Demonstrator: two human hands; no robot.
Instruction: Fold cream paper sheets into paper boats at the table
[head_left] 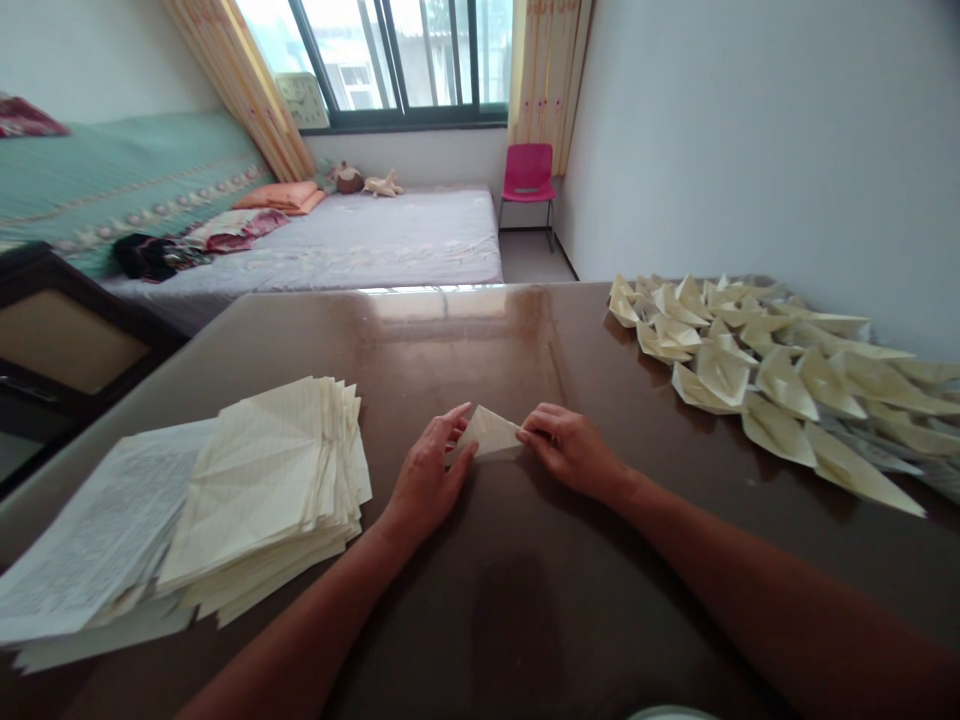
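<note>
Between my two hands is a small folded piece of cream paper (pixel 491 436), its shape a triangle with the point upward, just above or on the brown table. My left hand (pixel 433 460) grips its left corner, thumb in front and fingers behind. At the right corner, my right hand (pixel 564 447) pinches the paper between thumb and curled fingers. A stack of creased cream sheets (pixel 255 480) lies left of my left hand. Many folded paper boats (pixel 720 370) crowd the table to the right, beyond my right hand.
White printed sheets (pixel 105 530) lie partly under the cream stack on the brown glossy table (pixel 450 340). Part of a round pale rim (pixel 671 713) shows at the bottom edge. Past the table stand a bed (pixel 405 235) and a pink chair (pixel 528 175); a wall rises on the right.
</note>
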